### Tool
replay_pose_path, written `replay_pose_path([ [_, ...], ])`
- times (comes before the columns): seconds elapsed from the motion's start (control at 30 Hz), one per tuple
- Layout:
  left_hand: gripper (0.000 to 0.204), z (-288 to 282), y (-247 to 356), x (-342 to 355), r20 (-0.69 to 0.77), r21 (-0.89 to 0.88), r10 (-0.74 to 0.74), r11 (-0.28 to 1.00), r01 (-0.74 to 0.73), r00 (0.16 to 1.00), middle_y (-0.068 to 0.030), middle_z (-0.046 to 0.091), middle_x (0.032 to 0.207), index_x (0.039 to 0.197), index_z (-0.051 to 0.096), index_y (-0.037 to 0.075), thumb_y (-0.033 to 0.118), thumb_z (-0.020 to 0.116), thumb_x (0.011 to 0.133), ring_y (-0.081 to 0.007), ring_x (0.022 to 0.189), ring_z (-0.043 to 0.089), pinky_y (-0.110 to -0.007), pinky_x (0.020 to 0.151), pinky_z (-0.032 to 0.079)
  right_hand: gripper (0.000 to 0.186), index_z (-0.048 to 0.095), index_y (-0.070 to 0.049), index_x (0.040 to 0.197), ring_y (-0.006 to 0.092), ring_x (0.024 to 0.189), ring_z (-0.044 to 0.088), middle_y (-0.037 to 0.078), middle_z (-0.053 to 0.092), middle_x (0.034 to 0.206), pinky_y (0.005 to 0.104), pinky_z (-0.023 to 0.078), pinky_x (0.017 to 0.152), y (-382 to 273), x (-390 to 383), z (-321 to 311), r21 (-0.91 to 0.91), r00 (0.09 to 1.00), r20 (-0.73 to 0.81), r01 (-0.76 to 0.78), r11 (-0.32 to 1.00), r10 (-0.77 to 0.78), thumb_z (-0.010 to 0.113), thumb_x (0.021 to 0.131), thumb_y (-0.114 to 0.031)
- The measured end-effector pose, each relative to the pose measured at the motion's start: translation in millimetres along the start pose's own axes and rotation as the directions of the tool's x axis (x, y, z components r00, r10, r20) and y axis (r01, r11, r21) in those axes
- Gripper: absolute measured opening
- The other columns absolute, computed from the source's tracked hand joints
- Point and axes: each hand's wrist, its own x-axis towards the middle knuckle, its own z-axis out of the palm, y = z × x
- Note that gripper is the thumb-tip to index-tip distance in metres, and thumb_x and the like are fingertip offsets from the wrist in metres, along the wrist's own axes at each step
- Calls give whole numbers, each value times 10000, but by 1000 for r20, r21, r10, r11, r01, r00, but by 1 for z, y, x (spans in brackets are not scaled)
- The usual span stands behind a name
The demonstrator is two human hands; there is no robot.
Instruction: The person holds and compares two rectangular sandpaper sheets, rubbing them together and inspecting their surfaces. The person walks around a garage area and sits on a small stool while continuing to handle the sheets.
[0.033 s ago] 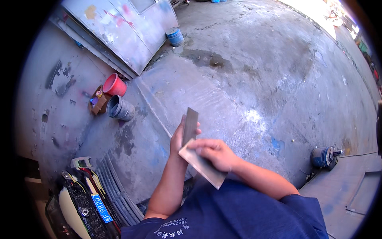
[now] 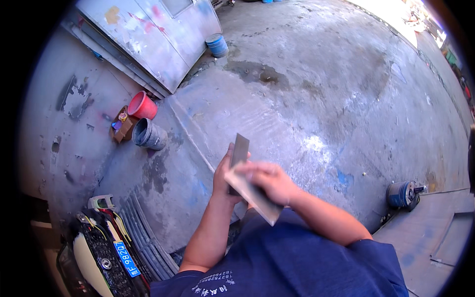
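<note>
My left hand (image 2: 221, 173) is wrapped round a narrow, flat grey rectangular scraper blade (image 2: 240, 150), which stands up lengthwise out of my fingers. Over its lower part lies a second flat scraper (image 2: 257, 202), grey with a pale, light-coloured edge. My right hand (image 2: 271, 181), somewhat smeared by motion, grips this pale-edged scraper from above. One corner of it overlaps the grey blade near my left palm; whether the two touch, I cannot tell. Both are held in front of my dark blue shirt. The lower end of the grey blade is partly hidden.
At left, a red bucket (image 2: 143, 105), a grey bucket (image 2: 150, 135) and a cardboard box (image 2: 121, 129) stand by the wall. A car front end (image 2: 106, 252) is at lower left. Blue pails stand farther off (image 2: 217, 46) and at right (image 2: 400, 194). Painted panels (image 2: 148, 39) lean behind.
My right hand has shifted slightly up and to the right with the pale-edged scraper. The grey blade in my left hand has moved a little to the right.
</note>
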Motion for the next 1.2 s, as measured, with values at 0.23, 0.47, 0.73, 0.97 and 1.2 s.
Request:
replay_pose_path([
  [0.23, 466, -4, 7, -5, 14, 377, 384, 853, -361, 923, -43, 501, 1106, 1367, 446, 20, 118, 589, 934, -121, 914, 563, -236, 750, 487, 265, 637, -55, 1129, 96, 870, 573, 29, 638, 989, 263, 479, 781, -25, 31, -54, -40, 943, -317, 90, 995, -98, 520, 908, -142],
  [0.47, 493, -22, 13, 9, 91, 606, 650, 565, -560, 754, -72, 454, 1185, 1377, 422, -19, 49, 586, 916, -125, 942, 545, -254, 838, 470, 223, 640, -17, 894, 246, 818, 621, 136, 633, 891, 346, 491, 734, 18, -1, -31, -477, 990, 65, 142, 868, -126, 608, 858, -234],
  [0.73, 535, -9, 13, 0, 453, 801, 705, -52, -597, 546, -144, 491, 1118, 1383, 432, 13, 57, 614, 881, -250, 985, 520, -339, 865, 453, 312, 580, -10, 751, 278, 688, 590, 141, 584, 763, 367, 458, 606, 28, 9, -23, -589, 982, 65, 180, 788, -175, 695, 845, -284],
  [0.97, 533, 0, 7, -1, 530, 772, 630, -80, -631, 568, -143, 505, 1093, 1380, 442, 18, 41, 615, 876, -243, 974, 526, -323, 882, 448, 338, 611, -10, 760, 91, 646, 525, 42, 595, 680, 290, 450, 580, -1, 26, -45, -440, 979, -180, 11, 898, -100, 747, 817, -314],
  [1.2, 424, -9, 3, 6, 301, 659, 579, 448, -604, 758, -104, 571, 1065, 1309, 468, -27, 46, 583, 907, -150, 907, 566, -281, 836, 470, 237, 622, -9, 880, 81, 721, 534, 23, 599, 751, 275, 459, 647, -9, 34, -86, -454, 884, -357, 117, 883, -301, 631, 914, -244],
])
